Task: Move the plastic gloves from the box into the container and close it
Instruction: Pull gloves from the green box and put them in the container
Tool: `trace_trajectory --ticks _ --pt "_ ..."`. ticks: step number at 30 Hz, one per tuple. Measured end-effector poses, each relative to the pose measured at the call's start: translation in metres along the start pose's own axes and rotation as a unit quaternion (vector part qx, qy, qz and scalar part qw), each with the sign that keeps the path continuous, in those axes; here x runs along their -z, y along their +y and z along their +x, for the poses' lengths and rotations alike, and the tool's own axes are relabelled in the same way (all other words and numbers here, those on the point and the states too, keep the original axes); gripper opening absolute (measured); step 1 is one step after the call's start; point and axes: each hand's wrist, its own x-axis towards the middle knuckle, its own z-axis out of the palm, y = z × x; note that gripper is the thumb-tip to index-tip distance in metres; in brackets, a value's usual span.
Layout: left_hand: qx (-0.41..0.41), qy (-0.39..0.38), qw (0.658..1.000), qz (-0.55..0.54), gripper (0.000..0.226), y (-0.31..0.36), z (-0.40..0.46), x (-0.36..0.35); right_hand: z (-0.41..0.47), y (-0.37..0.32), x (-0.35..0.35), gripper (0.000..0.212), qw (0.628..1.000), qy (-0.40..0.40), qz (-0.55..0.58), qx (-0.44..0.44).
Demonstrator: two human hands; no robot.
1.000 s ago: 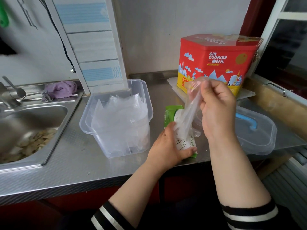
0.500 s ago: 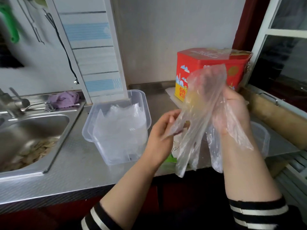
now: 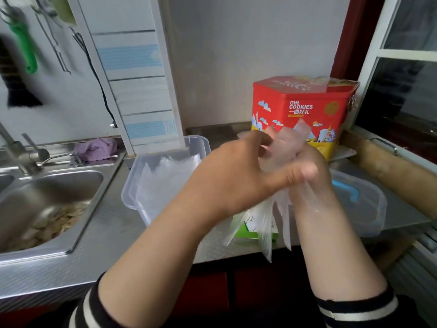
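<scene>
Both hands meet above the counter around a bunch of clear plastic gloves [image 3: 287,147]. My left hand [image 3: 236,178] reaches across from the left and pinches the bunch with thumb and fingers. My right hand [image 3: 312,183] grips the same bunch from the right, and thin plastic hangs down over its wrist. Below the hands lies the green and white glove box [image 3: 246,229], partly hidden. The clear plastic container [image 3: 142,188] stands open to the left with gloves piled inside. Its clear lid [image 3: 361,204] with a blue handle lies to the right on the counter.
A red cookie tin [image 3: 300,110] stands behind the hands against the wall. A steel sink [image 3: 47,204] with scraps in it fills the left side, a purple cloth [image 3: 97,149] on its rim. A window frame [image 3: 376,74] and a wooden ledge [image 3: 390,166] border the right.
The hands have come together: my left hand moved right and up onto the gloves held by my right hand. The spread-out gloves are now bunched between both hands. The view tilted upward.
</scene>
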Motion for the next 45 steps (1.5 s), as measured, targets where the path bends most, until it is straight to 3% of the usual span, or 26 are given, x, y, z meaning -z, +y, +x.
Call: trace_trajectory --ticks 1,2,4,5,7,9,13,16,18,22,26,29,34,41,43,45 --pt "0.003 0.021 0.997 0.068 0.070 0.000 0.000 -0.003 0.005 0.002 0.002 0.018 0.999 0.038 -0.022 0.009" --pt "0.003 0.066 0.992 0.105 0.060 -0.002 0.004 -0.005 0.004 0.002 -0.002 0.028 0.998 0.055 -0.007 -0.001" --pt "-0.007 0.145 0.985 0.096 0.042 -0.011 0.014 -0.001 0.006 0.007 -0.008 0.065 0.994 0.011 0.103 -0.041" --pt "-0.009 0.157 0.985 0.075 0.040 -0.016 0.019 0.004 0.003 0.006 -0.014 0.072 0.989 -0.015 0.136 -0.054" --pt "-0.004 0.136 0.990 0.038 0.043 -0.028 0.027 0.018 -0.007 0.000 -0.023 0.087 0.991 -0.077 0.087 -0.059" --pt "-0.004 0.121 0.992 0.019 0.043 -0.039 0.032 0.034 -0.015 -0.002 -0.033 0.080 0.994 -0.098 -0.049 -0.028" --pt "0.042 0.116 0.990 -0.071 0.034 -0.068 0.048 0.068 -0.002 0.004 -0.039 0.056 0.983 0.028 -0.180 0.023" --pt "0.122 0.122 0.976 -0.129 0.032 -0.103 0.058 0.091 0.008 0.010 -0.033 0.053 0.948 0.074 -0.307 0.048" --pt "0.172 0.133 0.968 -0.127 0.031 -0.129 0.060 0.100 0.012 0.015 -0.027 0.054 0.943 0.087 -0.319 0.036" --pt "0.230 0.108 0.967 0.013 0.036 -0.177 0.058 0.101 0.010 0.023 -0.018 0.046 0.952 0.091 -0.293 0.027" --pt "0.210 0.055 0.966 0.139 0.039 -0.197 0.056 0.087 0.007 0.022 -0.008 0.036 0.949 0.104 -0.296 0.040" --pt "0.178 0.073 0.949 0.249 0.039 -0.200 0.058 0.079 0.004 0.020 -0.003 0.029 0.946 0.113 -0.300 0.053" --pt "0.161 0.085 0.924 0.336 0.028 -0.203 0.059 0.070 0.004 0.024 -0.001 0.025 0.936 0.104 -0.329 0.065" --pt "0.139 0.144 0.914 0.353 0.026 -0.152 0.056 0.088 0.009 0.027 0.013 0.014 0.827 0.093 -0.551 0.069" --pt "0.114 0.082 0.932 0.333 0.031 -0.132 0.055 0.087 0.011 0.032 0.015 0.010 0.814 0.073 -0.575 0.052" --pt "0.099 -0.030 0.939 0.329 0.050 -0.118 0.055 0.081 0.011 0.036 0.014 0.010 0.814 0.057 -0.576 0.046"
